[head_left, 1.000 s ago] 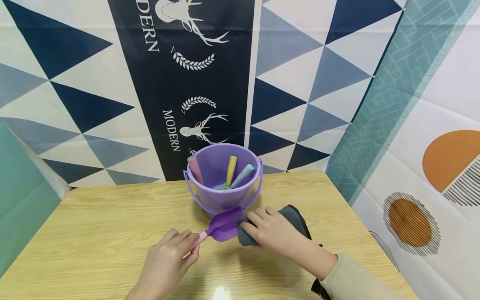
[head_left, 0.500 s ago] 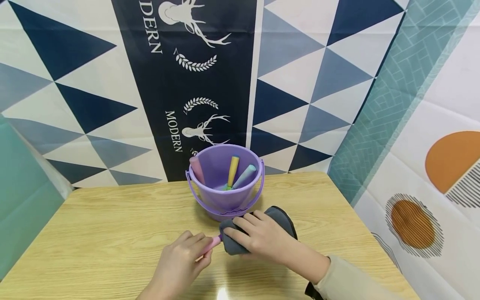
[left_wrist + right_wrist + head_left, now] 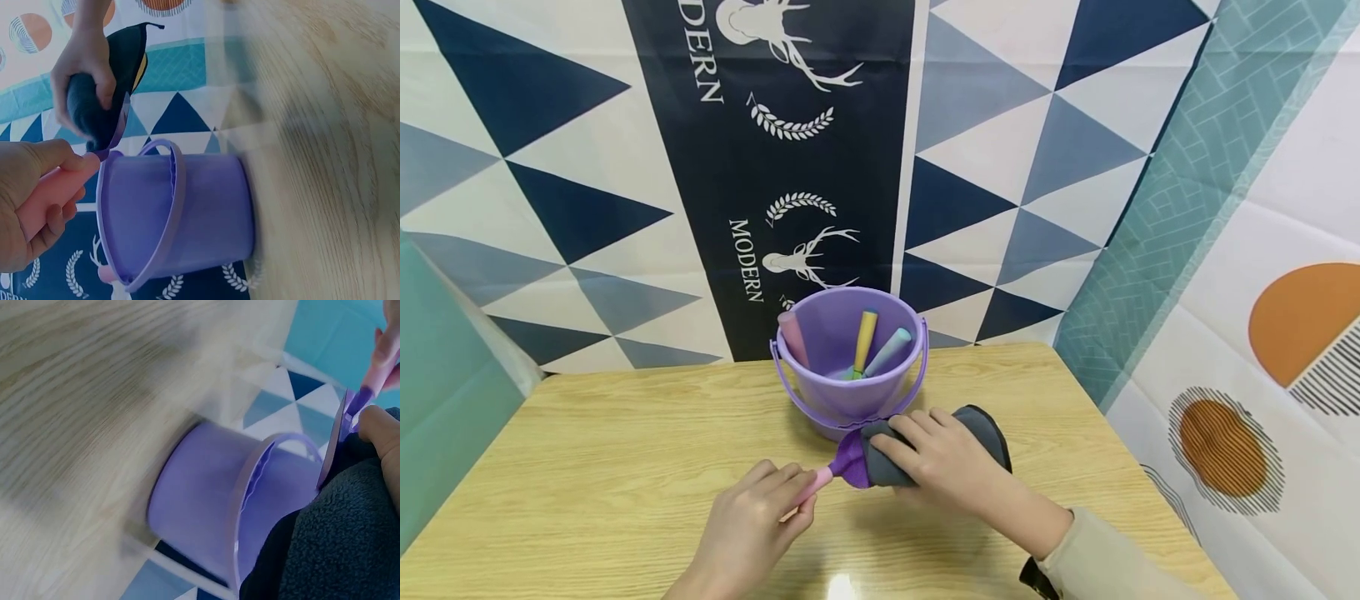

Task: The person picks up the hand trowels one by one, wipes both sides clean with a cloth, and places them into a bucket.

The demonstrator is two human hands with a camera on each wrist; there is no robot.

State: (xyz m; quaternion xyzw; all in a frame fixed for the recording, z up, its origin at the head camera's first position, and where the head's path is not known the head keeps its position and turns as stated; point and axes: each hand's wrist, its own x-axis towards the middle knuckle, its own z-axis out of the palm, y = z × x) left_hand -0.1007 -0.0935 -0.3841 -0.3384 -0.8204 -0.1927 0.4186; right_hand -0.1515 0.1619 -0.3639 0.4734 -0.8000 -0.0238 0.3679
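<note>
In the head view my left hand (image 3: 748, 517) grips the pink handle of a toy shovel (image 3: 852, 460) with a purple blade. My right hand (image 3: 943, 454) holds a dark grey cloth (image 3: 987, 429) over the blade, covering its front part. From the left wrist, the cloth (image 3: 90, 109) lies in the blade's hollow, fingers bent around it. Both hands are above the table, just in front of a purple bucket (image 3: 838, 404). The right wrist view shows the fuzzy cloth (image 3: 344, 544) close up, beside the bucket's lowered handle (image 3: 240, 506).
Inside the bucket stand tools with a pink handle (image 3: 793, 340), a yellow handle (image 3: 866, 337) and a light blue handle (image 3: 891, 348). The wooden table (image 3: 625, 467) meets a patterned wall covering (image 3: 820, 167) at the back. A teal panel (image 3: 452, 400) stands on the left.
The cloth first slid left from the blade's tip toward the handle, covering the blade. Now it has shifted back right, baring the blade's base. My left hand moved slightly right, then back left.
</note>
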